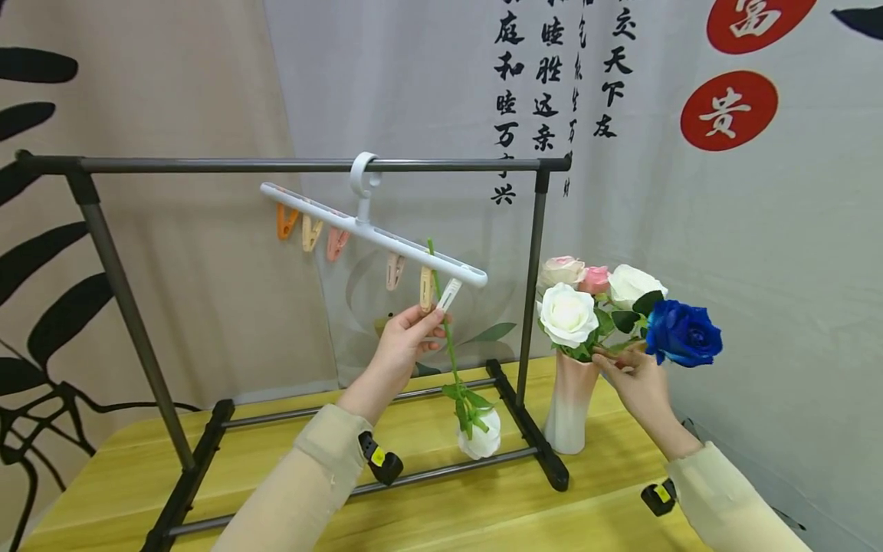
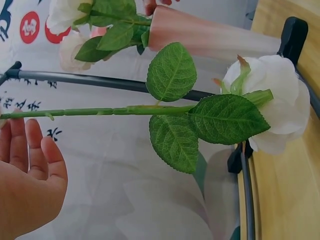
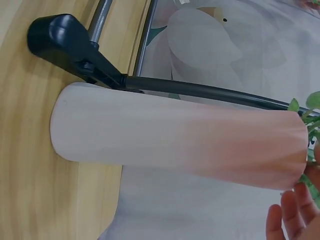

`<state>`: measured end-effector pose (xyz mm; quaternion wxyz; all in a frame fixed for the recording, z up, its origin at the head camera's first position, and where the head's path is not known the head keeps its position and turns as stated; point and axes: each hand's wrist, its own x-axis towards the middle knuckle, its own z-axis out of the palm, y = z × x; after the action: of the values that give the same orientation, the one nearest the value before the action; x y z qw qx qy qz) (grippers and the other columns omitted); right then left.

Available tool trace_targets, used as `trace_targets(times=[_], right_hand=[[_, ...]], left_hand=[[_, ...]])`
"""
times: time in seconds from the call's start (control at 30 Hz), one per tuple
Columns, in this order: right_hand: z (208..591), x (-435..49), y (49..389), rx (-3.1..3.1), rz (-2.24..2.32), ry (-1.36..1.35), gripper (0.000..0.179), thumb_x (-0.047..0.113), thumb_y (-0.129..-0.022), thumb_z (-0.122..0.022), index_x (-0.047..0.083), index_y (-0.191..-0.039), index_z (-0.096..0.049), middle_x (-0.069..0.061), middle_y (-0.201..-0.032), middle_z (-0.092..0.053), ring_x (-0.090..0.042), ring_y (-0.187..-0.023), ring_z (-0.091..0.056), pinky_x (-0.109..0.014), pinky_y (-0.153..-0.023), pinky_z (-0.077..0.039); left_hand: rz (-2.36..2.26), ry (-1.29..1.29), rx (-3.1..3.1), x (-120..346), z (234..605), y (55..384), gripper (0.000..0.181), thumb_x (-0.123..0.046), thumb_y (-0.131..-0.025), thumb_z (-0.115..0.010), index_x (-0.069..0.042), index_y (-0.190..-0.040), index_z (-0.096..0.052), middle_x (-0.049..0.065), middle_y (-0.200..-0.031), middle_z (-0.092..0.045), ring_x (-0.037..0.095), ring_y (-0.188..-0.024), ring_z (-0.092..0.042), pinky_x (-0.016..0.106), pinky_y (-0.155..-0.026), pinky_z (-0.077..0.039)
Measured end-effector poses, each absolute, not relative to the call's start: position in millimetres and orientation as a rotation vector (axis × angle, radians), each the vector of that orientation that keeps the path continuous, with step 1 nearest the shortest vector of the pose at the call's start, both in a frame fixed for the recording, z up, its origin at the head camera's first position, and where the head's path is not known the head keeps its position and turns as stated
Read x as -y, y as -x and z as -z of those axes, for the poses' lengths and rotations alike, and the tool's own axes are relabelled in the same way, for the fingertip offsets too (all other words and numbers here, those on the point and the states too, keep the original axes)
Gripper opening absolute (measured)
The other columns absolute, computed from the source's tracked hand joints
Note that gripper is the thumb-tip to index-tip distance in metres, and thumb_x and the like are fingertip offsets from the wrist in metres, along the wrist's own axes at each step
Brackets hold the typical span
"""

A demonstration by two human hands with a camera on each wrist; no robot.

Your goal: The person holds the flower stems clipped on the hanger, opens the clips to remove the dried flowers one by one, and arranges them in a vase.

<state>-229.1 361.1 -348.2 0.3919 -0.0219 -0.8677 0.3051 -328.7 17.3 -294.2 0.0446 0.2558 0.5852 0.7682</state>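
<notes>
My left hand (image 1: 403, 337) pinches the green stem of a white rose (image 1: 480, 435) right at the lower ends of a yellow clothespin (image 1: 427, 289) and a white clothespin (image 1: 450, 294). The rose hangs head down, its stem top reaching above the bar of a white clip hanger (image 1: 313, 208). In the left wrist view its leaves (image 2: 230, 120) and white bloom show close up. At the mouth of a pink-and-white vase (image 1: 571, 406), my right hand (image 1: 638, 383) has thumb and fingers around the stems, under a blue rose (image 1: 684, 333). Leaves and fingers partly hide that grasp.
The hanger hooks over the top rail (image 1: 228, 165) of a dark metal rack, tilted down to the right. More clothespins, one of them orange (image 1: 286, 222), hang along it. White roses (image 1: 568, 316) and pink ones fill the vase, beside the rack's foot (image 1: 552, 464) on the wooden table (image 1: 621, 506).
</notes>
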Motion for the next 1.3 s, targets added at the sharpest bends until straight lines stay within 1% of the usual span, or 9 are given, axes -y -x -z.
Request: trace_targets(times=[0.07, 0.1, 0.27, 0.33, 0.53, 0.63, 0.87, 1.03, 1.3], right_hand=[[349.2, -361.7, 227.7, 2.180, -0.745, 0.016, 0.041, 0.018, -0.088, -0.074, 0.002, -0.057, -0.053, -0.009, -0.063, -0.053, -0.014, -0.049, -0.039, -0.027, -0.044, -0.032], [349.6, -361.8, 226.8, 2.162, -0.741, 0.003, 0.040, 0.017, -0.087, -0.074, 0.001, -0.057, -0.053, -0.009, -0.063, -0.052, -0.014, -0.051, -0.042, -0.027, -0.044, -0.033], [348.6, -359.6, 223.8, 2.125, -0.817, 0.091, 0.024, 0.022, -0.090, -0.072, -0.001, -0.084, -0.072, -0.013, -0.081, -0.065, -0.013, -0.068, -0.055, -0.026, -0.048, -0.042], [347.3, -359.1, 224.9, 2.129, -0.884, 0.164, 0.028, 0.028, -0.092, -0.069, 0.000, -0.096, -0.074, -0.013, -0.092, -0.067, -0.012, -0.072, -0.055, -0.026, -0.051, -0.044], [346.8, -364.5, 233.0, 2.095, -1.113, 0.356, 0.041, 0.037, -0.093, -0.065, -0.001, -0.106, -0.071, -0.018, -0.108, -0.066, -0.007, -0.073, -0.057, -0.022, -0.062, -0.046], [347.0, -367.3, 236.6, 2.081, -1.177, 0.434, 0.048, 0.042, -0.092, -0.065, -0.004, -0.106, -0.069, -0.022, -0.104, -0.066, -0.005, -0.069, -0.057, -0.022, -0.063, -0.047], [346.5, -369.5, 247.5, 2.116, -1.207, 0.455, 0.040, 0.038, -0.094, -0.064, -0.002, -0.093, -0.068, -0.007, -0.077, -0.063, -0.017, -0.067, -0.057, -0.027, -0.055, -0.045], [346.9, -370.8, 246.5, 2.127, -1.281, 0.456, 0.038, 0.036, -0.094, -0.063, -0.002, -0.094, -0.066, -0.003, -0.079, -0.061, -0.011, -0.064, -0.056, -0.025, -0.059, -0.048], [347.6, -368.5, 235.7, 2.148, -1.360, 0.372, 0.041, 0.033, -0.098, -0.056, -0.004, -0.117, -0.062, 0.003, -0.092, -0.062, -0.009, -0.069, -0.056, -0.022, -0.064, -0.050]], left_hand=[[-2.351, -0.782, -1.784, -16.6, 294.6, 328.7, 0.017, -0.018, -0.098, -0.060, -0.004, -0.108, -0.064, 0.000, -0.093, -0.068, 0.021, -0.084, -0.057, 0.028, -0.069, -0.049], [-2.352, -0.782, -1.783, -16.3, 294.7, 328.7, 0.017, -0.017, -0.098, -0.060, -0.004, -0.108, -0.064, -0.001, -0.093, -0.068, 0.019, -0.082, -0.057, 0.028, -0.069, -0.049], [-2.351, -0.795, -1.782, -15.5, 295.8, 328.7, 0.023, -0.017, -0.099, -0.059, 0.002, -0.112, -0.061, -0.002, -0.092, -0.068, 0.015, -0.079, -0.057, 0.026, -0.068, -0.048], [-2.354, -0.794, -1.787, -15.3, 296.5, 329.0, 0.025, -0.017, -0.099, -0.059, 0.003, -0.113, -0.060, -0.002, -0.093, -0.068, 0.015, -0.079, -0.057, 0.026, -0.068, -0.048], [-2.372, -0.777, -1.797, -15.1, 299.0, 329.3, 0.016, -0.017, -0.098, -0.060, -0.003, -0.105, -0.064, 0.002, -0.092, -0.068, 0.014, -0.078, -0.057, 0.028, -0.069, -0.049], [-2.369, -0.784, -1.807, -14.7, 300.1, 329.0, 0.012, -0.017, -0.098, -0.060, -0.007, -0.101, -0.065, 0.000, -0.090, -0.067, 0.013, -0.078, -0.057, 0.028, -0.069, -0.049], [-2.382, -0.770, -1.792, -14.2, 299.3, 329.4, 0.010, -0.017, -0.098, -0.060, -0.009, -0.097, -0.065, 0.003, -0.090, -0.067, 0.013, -0.076, -0.058, 0.027, -0.067, -0.049], [-2.384, -0.771, -1.789, -16.2, 298.6, 329.5, 0.010, -0.017, -0.098, -0.060, -0.008, -0.098, -0.065, 0.003, -0.089, -0.067, 0.014, -0.077, -0.058, 0.027, -0.066, -0.049], [-2.379, -0.776, -1.794, -16.6, 298.1, 327.8, 0.012, -0.017, -0.099, -0.059, -0.007, -0.100, -0.064, 0.001, -0.090, -0.067, 0.013, -0.077, -0.058, 0.025, -0.066, -0.049]])
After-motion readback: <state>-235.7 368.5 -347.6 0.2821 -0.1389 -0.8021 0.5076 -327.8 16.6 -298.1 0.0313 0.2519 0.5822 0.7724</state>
